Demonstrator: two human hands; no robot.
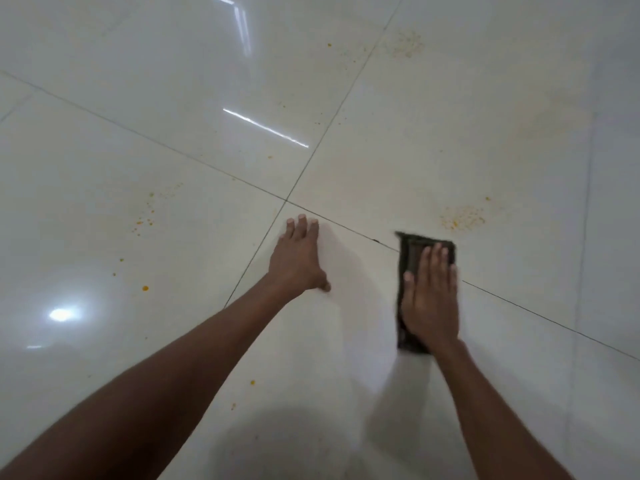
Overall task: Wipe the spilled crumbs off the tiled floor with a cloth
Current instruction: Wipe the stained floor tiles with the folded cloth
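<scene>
Cloth: folded dark cloth (pixel 412 271), soft, probably light; press from top.
Right hand (pixel 431 299): fingers straight, pressing it flat.
Left hand (pixel 298 261): spread on tiled floor (pixel 173 133).
Crumbs (pixel 462 218): just beyond cloth.

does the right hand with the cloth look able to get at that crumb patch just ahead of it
Probably yes. The right hand presses flat on the cloth, and the crumb patch lies just beyond its far edge with only bare tiled floor between.

cloth (pixel 408 258) on floor (pixel 173 133) | crumbs (pixel 462 218) just beyond | others far left
</scene>
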